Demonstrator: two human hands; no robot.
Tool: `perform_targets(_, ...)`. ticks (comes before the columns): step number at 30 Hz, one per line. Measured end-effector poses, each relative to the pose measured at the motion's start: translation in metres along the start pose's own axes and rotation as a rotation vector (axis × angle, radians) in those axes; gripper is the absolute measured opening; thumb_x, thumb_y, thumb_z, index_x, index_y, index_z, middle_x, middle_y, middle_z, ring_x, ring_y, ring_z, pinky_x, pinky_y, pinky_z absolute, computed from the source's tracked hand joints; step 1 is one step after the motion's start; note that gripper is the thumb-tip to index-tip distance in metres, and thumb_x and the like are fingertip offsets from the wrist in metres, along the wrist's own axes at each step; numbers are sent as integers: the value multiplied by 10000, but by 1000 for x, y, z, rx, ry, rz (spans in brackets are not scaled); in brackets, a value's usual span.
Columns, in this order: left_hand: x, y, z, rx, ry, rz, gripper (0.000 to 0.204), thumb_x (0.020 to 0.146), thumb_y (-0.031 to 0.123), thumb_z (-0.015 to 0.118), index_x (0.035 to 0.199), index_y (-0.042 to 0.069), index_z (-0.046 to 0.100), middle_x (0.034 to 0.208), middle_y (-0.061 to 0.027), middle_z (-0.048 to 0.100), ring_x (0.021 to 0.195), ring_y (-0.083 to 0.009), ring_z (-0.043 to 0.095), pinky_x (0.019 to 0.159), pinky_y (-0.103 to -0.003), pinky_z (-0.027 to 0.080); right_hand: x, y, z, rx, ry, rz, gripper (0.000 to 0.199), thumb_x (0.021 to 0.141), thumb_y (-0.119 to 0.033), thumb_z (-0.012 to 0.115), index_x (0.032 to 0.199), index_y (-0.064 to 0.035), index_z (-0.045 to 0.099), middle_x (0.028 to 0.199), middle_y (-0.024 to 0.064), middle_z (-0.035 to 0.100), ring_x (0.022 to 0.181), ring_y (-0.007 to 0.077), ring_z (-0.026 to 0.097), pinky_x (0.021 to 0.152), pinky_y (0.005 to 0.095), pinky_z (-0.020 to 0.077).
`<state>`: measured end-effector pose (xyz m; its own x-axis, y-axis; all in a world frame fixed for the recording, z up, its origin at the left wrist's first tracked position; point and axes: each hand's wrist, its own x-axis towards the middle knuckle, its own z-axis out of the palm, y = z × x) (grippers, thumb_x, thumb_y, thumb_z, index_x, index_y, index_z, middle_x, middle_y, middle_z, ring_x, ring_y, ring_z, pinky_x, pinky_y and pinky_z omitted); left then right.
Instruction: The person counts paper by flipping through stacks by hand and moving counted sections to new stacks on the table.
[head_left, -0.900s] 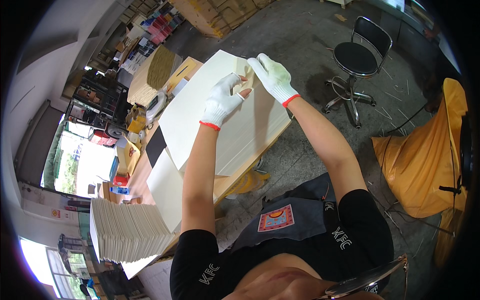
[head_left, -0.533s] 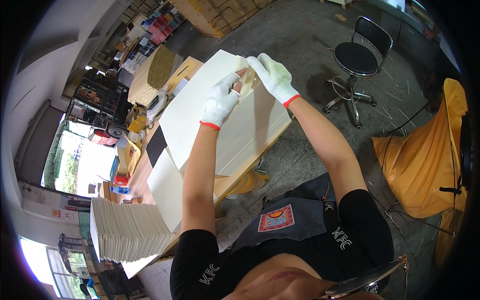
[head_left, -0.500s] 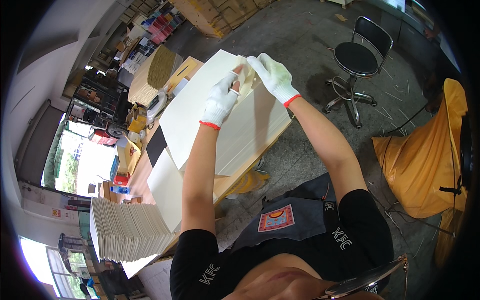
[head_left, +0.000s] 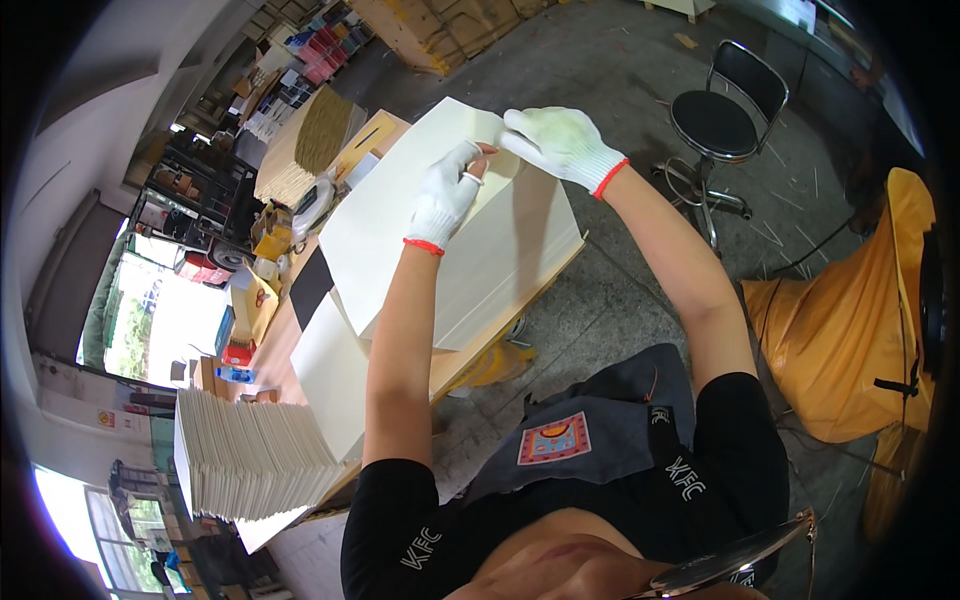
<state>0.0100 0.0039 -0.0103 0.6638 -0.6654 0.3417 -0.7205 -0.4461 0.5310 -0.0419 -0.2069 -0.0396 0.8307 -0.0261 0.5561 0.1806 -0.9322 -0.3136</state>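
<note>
A tall stack of large cream-white paper sheets (head_left: 500, 262) lies on the wooden table. My left hand (head_left: 446, 195), in a white glove with a red cuff and bare fingertips, rests on the top sheets (head_left: 385, 225) near their far right edge. Its thumb and forefinger are apart. My right hand (head_left: 565, 146), also gloved in white with a red cuff, is at the far right corner of the sheets, its thumb and fingers closed on the bent-up edge. How many sheets it grips is hidden. Below the hands the sheets curve upward away from the stack.
Another pile of sheets (head_left: 255, 455) stands at the near left of the table (head_left: 285, 345). A dark flat piece (head_left: 311, 288) lies beside the paper. Further off are brownish stacked sheets (head_left: 325, 130). A black swivel chair (head_left: 712, 122) and a yellow-orange sack (head_left: 820, 320) stand on the right.
My right hand has shifted slightly right and turned flatter. The sheet edges, fanned and creased between the hands before, now form a smoother curve. My left hand has barely moved.
</note>
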Motion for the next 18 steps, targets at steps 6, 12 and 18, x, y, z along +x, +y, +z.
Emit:
perform_targets(6,2,-6,2,-30,-41,-18,268,987,195,543,1185,76,678,1111,-114,705,1060,-230,646,953,-328,468,-7,-12,20,470,66,375,507,1014,-580,387,994,-107,568,910,175,673,893,404,641,766,492,473)
perform_targets(12,0,3,-3,-67,-120,-93,298,944,191,640,1213,67,663,1124,-109,705,1058,-196,639,932,-319,481,-12,-15,31,587,167,450,500,1014,-574,415,967,-103,575,833,148,631,834,373,621,760,446,451)
perform_targets(18,2,3,0,-73,-115,-135,396,876,182,745,1246,79,648,1155,-117,701,1069,-195,637,920,-317,489,-12,-11,37,585,182,453,479,1018,-558,435,977,-104,584,814,127,631,813,349,626,767,426,455)
